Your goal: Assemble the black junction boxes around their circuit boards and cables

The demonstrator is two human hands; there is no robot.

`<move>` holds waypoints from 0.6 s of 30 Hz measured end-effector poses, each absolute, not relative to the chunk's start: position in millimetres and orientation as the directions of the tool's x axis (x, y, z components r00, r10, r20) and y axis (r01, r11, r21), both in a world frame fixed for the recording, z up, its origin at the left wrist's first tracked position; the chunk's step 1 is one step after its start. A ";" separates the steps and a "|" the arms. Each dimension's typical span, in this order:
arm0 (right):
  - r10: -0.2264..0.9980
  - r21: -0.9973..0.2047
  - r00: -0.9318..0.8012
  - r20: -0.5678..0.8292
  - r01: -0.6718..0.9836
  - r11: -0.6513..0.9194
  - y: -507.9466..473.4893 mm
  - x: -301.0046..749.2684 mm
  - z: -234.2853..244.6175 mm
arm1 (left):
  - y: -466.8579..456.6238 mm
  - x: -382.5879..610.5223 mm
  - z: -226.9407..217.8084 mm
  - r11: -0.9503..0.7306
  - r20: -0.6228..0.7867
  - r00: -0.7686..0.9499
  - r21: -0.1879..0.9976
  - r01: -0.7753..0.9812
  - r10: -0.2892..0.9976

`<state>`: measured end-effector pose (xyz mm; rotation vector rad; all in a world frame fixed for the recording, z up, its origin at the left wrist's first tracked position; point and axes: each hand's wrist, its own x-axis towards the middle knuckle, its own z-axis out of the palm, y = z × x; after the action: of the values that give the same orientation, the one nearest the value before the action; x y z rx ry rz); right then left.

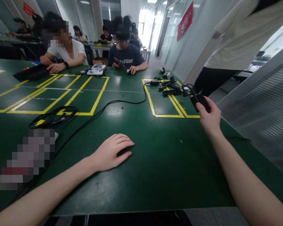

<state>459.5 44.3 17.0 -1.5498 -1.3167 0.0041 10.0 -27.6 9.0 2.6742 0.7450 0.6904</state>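
My left hand (112, 151) lies flat on the green table (155, 157), palm down, fingers stretched out together, holding nothing. My right hand (209, 117) reaches to the table's right edge and grips a black power adapter (200, 101), its cord running into a tangle of black cables and adapters (173, 88) inside a yellow-taped box (153, 103).
A long black cable (103, 108) runs across the table to a coiled black loop (53, 116) at left. Two seated people work at the far side near a white device (96, 70). A person in a white shirt (238, 40) stands at right. A blurred object lies at lower left.
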 end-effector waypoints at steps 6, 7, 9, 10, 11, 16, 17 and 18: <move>0.819 -0.530 0.451 0.356 0.819 -0.221 40.4 468.6 11.5 | -26.9 9.2 8.5 -0.813 0.346 0.753 0.408 0.416 0.559; 0.836 -0.489 0.450 0.314 0.831 -0.265 39.8 468.7 11.4 | -26.9 9.2 8.5 -0.813 0.346 0.754 0.409 0.415 0.559; 0.852 -0.408 0.454 0.260 0.852 -0.329 38.8 468.2 12.2 | -27.1 9.2 8.3 -0.813 0.346 0.753 0.410 0.414 0.559; 0.855 -0.375 0.458 0.243 0.857 -0.353 38.4 468.1 12.9 | -27.2 9.2 8.3 -0.811 0.345 0.753 0.411 0.416 0.560; 0.856 -0.349 0.463 0.230 0.860 -0.372 38.1 468.1 13.5 | -27.4 9.2 8.4 -0.809 0.342 0.752 0.413 0.418 0.564; 0.851 -0.291 0.470 0.235 0.869 -0.400 39.7 474.1 10.0 | -28.7 8.9 10.3 -0.786 0.313 0.745 0.436 0.439 0.589; 0.852 -0.287 0.459 0.251 0.876 -0.388 40.7 476.4 7.8 | -28.9 8.9 10.8 -0.784 0.310 0.744 0.438 0.440 0.591; 0.856 -0.286 0.444 0.266 0.884 -0.370 41.8 478.8 5.4 | -29.1 8.9 11.2 -0.783 0.310 0.745 0.440 0.439 0.591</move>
<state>478.8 41.8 5.4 -2.3162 -1.4740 -0.1008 8.9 -29.1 11.2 2.6058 0.7968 0.6278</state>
